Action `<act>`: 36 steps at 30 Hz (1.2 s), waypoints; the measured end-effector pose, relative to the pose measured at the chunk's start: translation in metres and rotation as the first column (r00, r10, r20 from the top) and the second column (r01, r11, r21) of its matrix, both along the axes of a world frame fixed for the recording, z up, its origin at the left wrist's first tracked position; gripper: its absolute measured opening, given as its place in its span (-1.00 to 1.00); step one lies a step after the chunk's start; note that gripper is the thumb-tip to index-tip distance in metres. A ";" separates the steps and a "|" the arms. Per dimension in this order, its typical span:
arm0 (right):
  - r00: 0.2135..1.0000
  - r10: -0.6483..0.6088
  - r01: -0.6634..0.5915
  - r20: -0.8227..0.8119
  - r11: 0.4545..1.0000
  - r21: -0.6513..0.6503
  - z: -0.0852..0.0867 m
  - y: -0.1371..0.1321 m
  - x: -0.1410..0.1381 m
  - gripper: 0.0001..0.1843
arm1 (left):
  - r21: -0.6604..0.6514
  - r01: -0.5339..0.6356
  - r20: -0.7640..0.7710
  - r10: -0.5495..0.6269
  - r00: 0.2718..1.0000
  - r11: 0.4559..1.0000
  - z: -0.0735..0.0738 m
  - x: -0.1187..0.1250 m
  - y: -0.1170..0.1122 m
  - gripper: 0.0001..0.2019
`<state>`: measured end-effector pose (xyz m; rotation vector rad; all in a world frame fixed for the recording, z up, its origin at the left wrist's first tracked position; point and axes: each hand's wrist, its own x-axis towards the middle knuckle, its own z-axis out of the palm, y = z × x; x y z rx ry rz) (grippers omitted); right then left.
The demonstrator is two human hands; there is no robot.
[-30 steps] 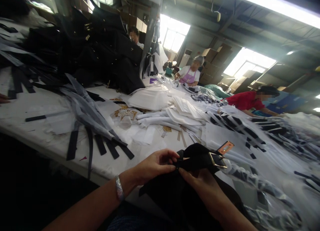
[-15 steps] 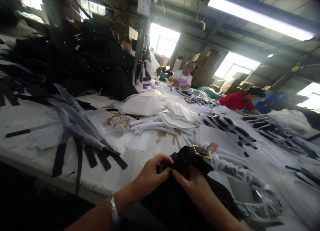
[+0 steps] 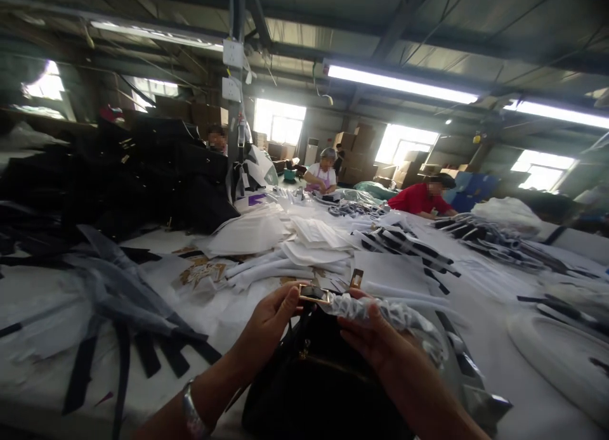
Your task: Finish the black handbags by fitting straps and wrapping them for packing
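Note:
A black handbag (image 3: 304, 405) with a gold zip stands upright at the table's near edge, between my forearms. My left hand (image 3: 270, 319) is closed, its thumb and fingers pinching the left end of a gold rectangular buckle (image 3: 314, 293) just above the bag. My right hand (image 3: 380, 348) closes round the bag handle (image 3: 354, 307), which is wrapped in white, crinkled plastic and joins the buckle. A small gold-toned metal plate (image 3: 356, 278) sticks up behind my right fingers. The bag's lower part runs out of view.
Black bags (image 3: 143, 180) are heaped at the left. Plastic-wrapped dark straps (image 3: 133, 294) lie nearer, and stacked white sheets (image 3: 252, 231) fill the middle. A white ring-shaped roll (image 3: 556, 351) lies at right. Co-workers sit across the table, one in a red top (image 3: 413, 198).
Both hands have left the small fitting on the black material and now grip the buckle and wrapped handle. The bag has turned more upright. My view has levelled out.

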<state>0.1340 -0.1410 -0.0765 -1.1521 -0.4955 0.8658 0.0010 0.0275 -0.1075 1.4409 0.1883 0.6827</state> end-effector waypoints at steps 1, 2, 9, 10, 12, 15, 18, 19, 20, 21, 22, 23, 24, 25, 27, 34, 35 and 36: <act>1.000 -0.022 0.023 0.019 1.000 -0.002 0.006 0.000 0.002 -0.53 | 0.010 0.032 -0.021 -0.032 0.999 0.999 0.007 0.000 0.000 -0.50; 0.998 -0.047 0.048 0.045 0.999 -0.011 0.012 -0.001 0.004 -0.51 | 0.017 0.076 -0.057 -0.075 0.996 0.997 0.013 -0.002 -0.001 -0.53; 0.991 -0.109 0.111 0.076 0.994 -0.023 0.029 -0.015 0.026 -0.49 | -0.002 0.493 -0.319 -0.468 0.824 0.870 0.042 -0.007 0.003 -0.67; 0.992 -0.116 0.116 0.056 0.993 0.002 0.029 -0.017 0.029 -0.50 | -0.025 0.510 -0.328 -0.489 0.808 0.860 0.044 -0.005 0.005 -0.68; 0.992 -0.126 0.126 0.014 0.991 0.035 0.026 -0.020 0.033 -0.51 | -0.051 0.510 -0.335 -0.495 0.801 0.859 0.045 -0.001 0.009 -0.69; 0.991 -0.125 0.128 -0.040 0.989 0.074 0.017 -0.022 0.032 -0.51 | -0.041 0.486 -0.355 -0.468 0.810 0.873 0.044 0.003 0.010 -0.70; 0.999 0.003 0.002 -0.037 0.991 0.131 0.003 -0.019 0.019 -0.48 | -0.032 0.464 -0.337 -0.447 0.829 0.885 0.041 0.005 0.006 -0.70; 0.997 0.075 -0.072 -0.028 0.990 0.119 0.000 -0.017 0.014 -0.45 | -0.043 0.466 -0.322 -0.454 0.831 0.884 0.040 0.006 0.004 -0.69; 0.990 0.141 -0.139 -0.027 0.986 0.088 -0.003 -0.015 0.009 -0.44 | -0.058 0.474 -0.309 -0.467 0.828 0.879 0.040 0.007 0.002 -0.69; 0.982 0.185 -0.183 -0.035 0.982 0.048 -0.004 -0.014 0.005 -0.44 | -0.073 0.483 -0.299 -0.481 0.824 0.873 0.039 0.007 0.001 -0.69; 0.980 0.195 -0.194 -0.041 0.981 0.013 -0.004 -0.012 0.003 -0.46 | -0.083 0.490 -0.295 -0.491 0.820 0.868 0.038 0.008 -0.001 -0.69; 0.984 0.172 -0.172 -0.037 0.985 -0.009 -0.003 -0.012 0.003 -0.47 | -0.085 0.491 -0.297 -0.493 0.818 0.867 0.038 0.008 -0.002 -0.69; 0.992 0.121 -0.122 -0.029 0.992 -0.014 -0.002 -0.012 0.005 -0.49 | -0.082 0.484 -0.304 -0.485 0.820 0.871 0.038 0.008 -0.002 -0.70; 0.998 0.060 -0.061 -0.020 0.998 -0.008 0.000 -0.013 0.008 -0.51 | -0.076 0.471 -0.316 -0.469 0.824 0.879 0.038 0.007 -0.003 -0.70; 0.999 -0.045 0.045 -0.021 0.999 0.021 0.003 -0.015 0.017 -0.57 | -0.072 0.441 -0.337 -0.438 0.833 0.894 0.039 0.007 -0.003 -0.71; 0.991 -0.063 0.076 -0.114 0.991 0.109 0.006 -0.019 0.019 -0.63 | -0.061 0.400 -0.320 -0.398 0.860 0.914 0.037 0.013 -0.007 -0.64; 0.991 -0.058 0.071 -0.119 0.992 0.107 0.007 -0.019 0.017 -0.62 | -0.053 0.394 -0.315 -0.389 0.866 0.918 0.036 0.014 -0.007 -0.63; 0.990 -0.056 0.070 -0.126 0.992 0.109 0.008 -0.019 0.015 -0.62 | -0.044 0.390 -0.310 -0.384 0.870 0.920 0.036 0.014 -0.008 -0.62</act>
